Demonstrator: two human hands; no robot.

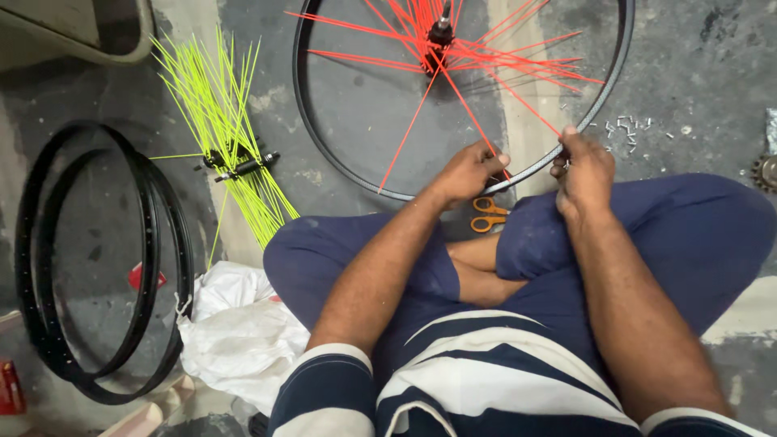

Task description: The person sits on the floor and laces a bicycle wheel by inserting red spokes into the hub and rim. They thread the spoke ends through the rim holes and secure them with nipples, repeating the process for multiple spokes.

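Observation:
I sit cross-legged on the floor with a black bicycle rim (324, 146) lying in front of me. Red spokes (486, 57) fan out from its black hub (441, 34). My left hand (469, 171) pinches one red spoke where it meets the near edge of the rim. Just to the right, my right hand (584, 166) grips the rim's near edge, with its fingers on another red spoke end. Orange-handled scissors (488, 214) lie on the floor between my knees, under my left hand.
A bundle of yellow-green spokes (214, 105) on a black hub (239, 166) lies to the left. Two bare black rims (162, 243) lie stacked at far left. A white plastic bag (239, 332) is by my left knee. Small silver spoke nipples (625, 129) and a sprocket (765, 171) sit at right.

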